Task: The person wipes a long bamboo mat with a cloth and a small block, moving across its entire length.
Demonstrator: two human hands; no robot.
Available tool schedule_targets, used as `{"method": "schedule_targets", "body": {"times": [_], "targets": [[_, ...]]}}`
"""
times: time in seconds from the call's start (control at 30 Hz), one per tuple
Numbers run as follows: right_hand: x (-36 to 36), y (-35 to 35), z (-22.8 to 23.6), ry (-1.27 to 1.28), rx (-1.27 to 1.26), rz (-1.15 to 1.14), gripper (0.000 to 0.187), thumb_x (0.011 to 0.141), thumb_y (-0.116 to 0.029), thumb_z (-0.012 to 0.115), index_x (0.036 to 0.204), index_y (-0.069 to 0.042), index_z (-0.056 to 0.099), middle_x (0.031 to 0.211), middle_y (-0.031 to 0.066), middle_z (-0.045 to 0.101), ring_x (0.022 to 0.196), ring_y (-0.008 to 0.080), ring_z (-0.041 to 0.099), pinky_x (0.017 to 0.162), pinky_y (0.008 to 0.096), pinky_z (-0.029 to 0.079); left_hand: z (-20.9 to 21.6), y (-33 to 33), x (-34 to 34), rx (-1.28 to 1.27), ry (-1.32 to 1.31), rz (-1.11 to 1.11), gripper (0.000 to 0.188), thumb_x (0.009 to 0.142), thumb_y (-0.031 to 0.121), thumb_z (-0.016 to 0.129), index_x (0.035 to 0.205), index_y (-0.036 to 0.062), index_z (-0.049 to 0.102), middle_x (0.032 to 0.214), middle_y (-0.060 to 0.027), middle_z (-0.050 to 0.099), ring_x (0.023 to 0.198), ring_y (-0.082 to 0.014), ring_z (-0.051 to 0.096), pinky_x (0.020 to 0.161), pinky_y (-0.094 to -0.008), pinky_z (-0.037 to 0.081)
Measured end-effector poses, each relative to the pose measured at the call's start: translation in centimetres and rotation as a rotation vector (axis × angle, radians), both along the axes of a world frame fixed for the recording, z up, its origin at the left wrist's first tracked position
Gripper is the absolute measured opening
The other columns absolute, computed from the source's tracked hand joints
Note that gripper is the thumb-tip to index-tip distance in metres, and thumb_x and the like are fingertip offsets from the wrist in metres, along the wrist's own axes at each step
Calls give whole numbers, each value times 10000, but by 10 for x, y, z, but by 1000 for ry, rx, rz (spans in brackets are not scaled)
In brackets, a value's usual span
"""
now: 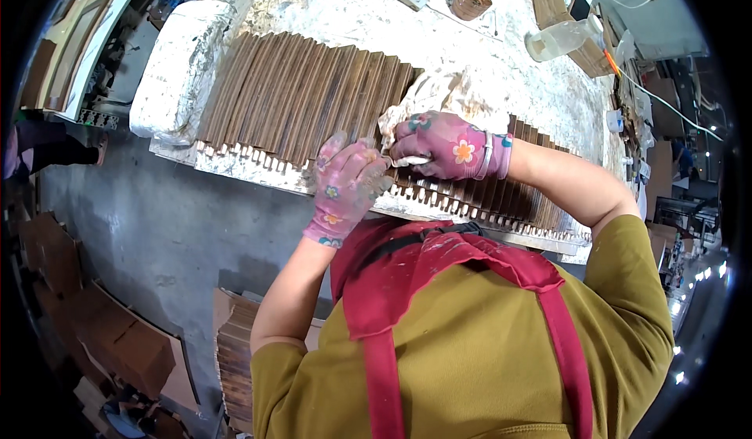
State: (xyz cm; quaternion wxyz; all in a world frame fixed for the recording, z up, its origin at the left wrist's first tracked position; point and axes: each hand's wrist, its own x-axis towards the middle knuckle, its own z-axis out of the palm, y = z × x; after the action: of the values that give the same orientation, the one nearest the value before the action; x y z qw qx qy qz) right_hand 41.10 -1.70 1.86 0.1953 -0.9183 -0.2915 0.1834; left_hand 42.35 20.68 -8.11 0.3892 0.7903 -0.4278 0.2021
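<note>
Rows of brown wooden strips (290, 98) stand packed side by side on the table, their pale ends toward me. My left hand (345, 177), in a purple flowered glove, lies over the near ends of these strips with fingers extended and slightly apart. Beside it my right hand (450, 148), gloved alike, is closed on a crumpled, stained white rag (454, 98) pressed over the strips. A bit of the rag pokes out below the fingers. More strips (501, 192) lie under and beyond my right wrist. What is beneath the rag is hidden.
A white wrapped block (184, 71) sits at the table's left end. Across the pale, stained table (345, 12) are a brown taped roll (470, 3), a translucent bottle (560, 41) and a cardboard box (587, 55). Cartons (125, 341) stand on the floor at left; a person's leg (70, 145) shows there.
</note>
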Motion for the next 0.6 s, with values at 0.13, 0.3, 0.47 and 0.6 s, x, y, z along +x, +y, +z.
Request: {"method": "schedule_targets", "body": {"times": [0.13,0.3,0.47,0.6], "targets": [[23,-11,6,-29,23,-283,260,891,-201,644,1149,-177,663,1097,91,652,979,322,654,809,460,540,0,2,-1,65,-2,9,240,757,344,774,893,180,665,978,17,632,1093,-197,604,1067,-504,407],[4,-9,-13,-223,-14,-105,237,900,-300,652,1050,-118,666,1014,98,639,897,320,648,790,407,543,-4,3,2,27,11,-11,234,762,342,767,885,173,661,969,19,633,1103,-193,597,1067,-499,404],[-8,4,-1,169,241,-38,313,839,-257,701,1125,-133,672,1065,92,663,977,325,645,838,436,523,-3,4,2,49,8,-7,228,738,337,771,825,167,647,961,22,636,1100,-196,600,1056,-493,411],[10,-7,5,-69,-74,-205,256,901,-247,624,1125,-129,663,1092,98,653,960,323,649,815,452,531,1,3,1,43,17,-3,231,730,341,770,795,167,632,957,21,637,1088,-198,606,1055,-487,413]]}}
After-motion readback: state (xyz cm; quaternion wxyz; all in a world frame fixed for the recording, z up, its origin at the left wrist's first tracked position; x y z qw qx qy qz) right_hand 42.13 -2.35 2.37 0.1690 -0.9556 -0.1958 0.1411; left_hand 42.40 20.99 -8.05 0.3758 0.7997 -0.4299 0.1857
